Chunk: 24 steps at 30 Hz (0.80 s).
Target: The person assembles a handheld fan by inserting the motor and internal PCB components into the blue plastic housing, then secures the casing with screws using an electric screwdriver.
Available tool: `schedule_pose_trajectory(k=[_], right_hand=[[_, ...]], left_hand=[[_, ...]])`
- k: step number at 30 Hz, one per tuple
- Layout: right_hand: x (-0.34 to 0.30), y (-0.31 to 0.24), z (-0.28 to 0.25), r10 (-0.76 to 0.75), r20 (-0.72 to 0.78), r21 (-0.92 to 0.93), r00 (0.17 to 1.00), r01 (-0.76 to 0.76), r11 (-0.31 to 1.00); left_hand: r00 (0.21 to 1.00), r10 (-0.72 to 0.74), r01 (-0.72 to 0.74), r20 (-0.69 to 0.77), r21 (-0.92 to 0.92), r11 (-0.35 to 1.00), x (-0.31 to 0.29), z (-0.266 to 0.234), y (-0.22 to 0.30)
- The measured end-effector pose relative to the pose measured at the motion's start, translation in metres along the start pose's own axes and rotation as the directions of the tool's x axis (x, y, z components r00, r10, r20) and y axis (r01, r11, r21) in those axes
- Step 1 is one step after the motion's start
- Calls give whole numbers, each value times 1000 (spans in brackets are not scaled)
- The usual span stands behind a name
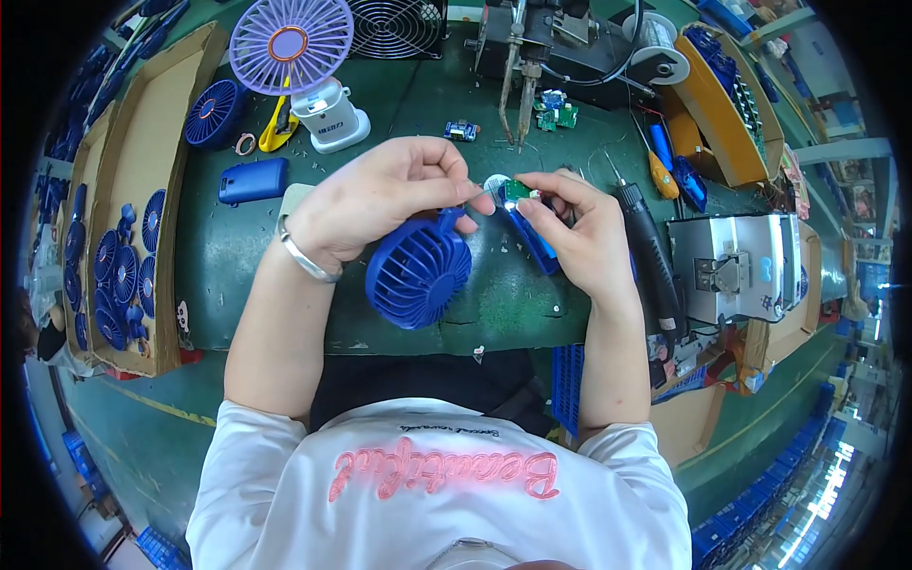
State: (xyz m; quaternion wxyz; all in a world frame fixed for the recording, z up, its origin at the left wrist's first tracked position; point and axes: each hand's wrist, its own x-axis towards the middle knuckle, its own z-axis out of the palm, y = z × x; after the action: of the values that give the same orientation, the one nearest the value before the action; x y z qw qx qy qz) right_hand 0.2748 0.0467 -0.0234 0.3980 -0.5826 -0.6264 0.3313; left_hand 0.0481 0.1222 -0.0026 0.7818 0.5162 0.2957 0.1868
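My left hand (pixel 408 185) is closed at the neck of a blue caged fan head (pixel 418 274), which lies on the near part of the green bench. Its thumb and forefinger pinch together close to the board; thin wires there are too small to make out. Between the thumb and fingers of my right hand (pixel 579 223) is a small green circuit board (pixel 519 190). Just under that board lies a long blue handle shell (pixel 534 242), partly covered by my right hand. The two hands' fingertips are close together but apart.
A soldering stand (pixel 518 71) with tips pointing down stands beyond my hands. Small circuit boards (pixel 556 112) lie near it. A black electric screwdriver (pixel 651 252) is at right, beside a metal box (pixel 731 271). Cardboard tray (pixel 157 123) at left holds fan heads. A purple fan (pixel 290 43) stands behind.
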Motion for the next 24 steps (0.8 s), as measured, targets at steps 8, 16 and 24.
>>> schedule_pose_trajectory(k=[8,16,24], right_hand=[[0,3,0,53,-73,27,996,-51,998],[2,4,3,-71,-123,-163,990,51,985],[2,-12,8,-175,-206,-256,963,119,959]], left_hand=[[999,-39,44,21,-375,926,15,7,-17],[995,-22,16,-95,-62,998,19,19,-22],[976,97,-77,-194,108,991,19,26,-27]])
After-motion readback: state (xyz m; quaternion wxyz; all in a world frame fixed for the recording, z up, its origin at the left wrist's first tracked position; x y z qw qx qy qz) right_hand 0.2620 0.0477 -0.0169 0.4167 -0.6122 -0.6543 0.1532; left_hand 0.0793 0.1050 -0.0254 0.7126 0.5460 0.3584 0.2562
